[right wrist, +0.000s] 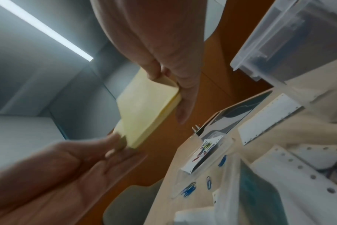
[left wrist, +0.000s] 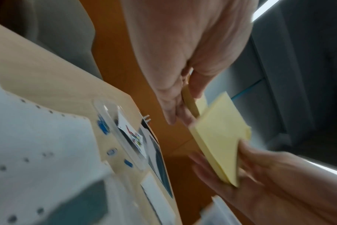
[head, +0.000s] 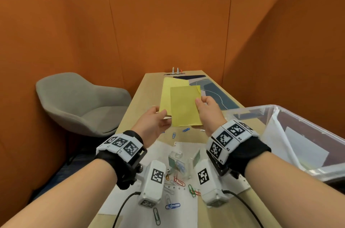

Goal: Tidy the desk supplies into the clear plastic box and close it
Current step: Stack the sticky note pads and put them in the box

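yellow sticky-note pads (head: 183,106) are pinched by both hands, left hand (head: 152,125) and right hand (head: 208,111); stacks should be squared before the clear plastic box (head: 242,114) at the table's right edge.

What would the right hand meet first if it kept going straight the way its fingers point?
Probably the orange partition; the right hand, gripping the yellow pad, points over the far table, though depth is unclear.

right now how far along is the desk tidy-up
Early to midway. Done: white sheets already lie in the clear plastic box, which stands open. In hand: both the left hand and right hand hold the yellow sticky notes above the desk. Left: loose paper clips, a small clear case, then closing the box.
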`<state>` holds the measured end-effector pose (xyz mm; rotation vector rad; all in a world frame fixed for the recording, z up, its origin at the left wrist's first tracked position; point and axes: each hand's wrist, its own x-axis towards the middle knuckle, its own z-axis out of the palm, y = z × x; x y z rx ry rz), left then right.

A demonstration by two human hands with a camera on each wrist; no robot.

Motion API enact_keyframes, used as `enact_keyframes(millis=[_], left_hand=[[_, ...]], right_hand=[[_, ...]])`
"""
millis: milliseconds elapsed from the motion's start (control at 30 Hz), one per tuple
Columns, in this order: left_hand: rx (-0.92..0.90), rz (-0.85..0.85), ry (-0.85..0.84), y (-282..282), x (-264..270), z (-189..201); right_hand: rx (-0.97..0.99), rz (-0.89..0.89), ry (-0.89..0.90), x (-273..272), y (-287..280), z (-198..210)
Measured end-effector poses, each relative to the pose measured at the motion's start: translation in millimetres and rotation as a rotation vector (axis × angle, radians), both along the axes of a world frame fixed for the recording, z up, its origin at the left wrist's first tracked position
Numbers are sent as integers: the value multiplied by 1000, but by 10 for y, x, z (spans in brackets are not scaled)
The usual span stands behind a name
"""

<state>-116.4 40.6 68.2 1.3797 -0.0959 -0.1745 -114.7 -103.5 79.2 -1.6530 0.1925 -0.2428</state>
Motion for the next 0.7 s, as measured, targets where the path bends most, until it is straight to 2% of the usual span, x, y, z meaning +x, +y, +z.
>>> enact_keyframes(millis=[100,200,300,367,467,533,700], left_hand=[[-28,-105,-1,-117,-106,74],[57,-185,-13,-111,-168,115],[224,-220,-110,-127,-225,156],[409,-223,-227,-175,-246,179],[664,-113,-334,-279,-240,168],[680,-65,-346,-354,-242,150],[718,-132,-304,-481,-245,169]], right_hand=[[55,42,24,-57,-23,73],[80,16,-25,-106,-104,139],[103,-3,-64,-171,-163,157],[94,-14,-86,-228,-174,163],[100,-5,-83,-307,-178,180],[86,39,-82,-352,-197,190],[-80,162,-112,-475,-313,238]])
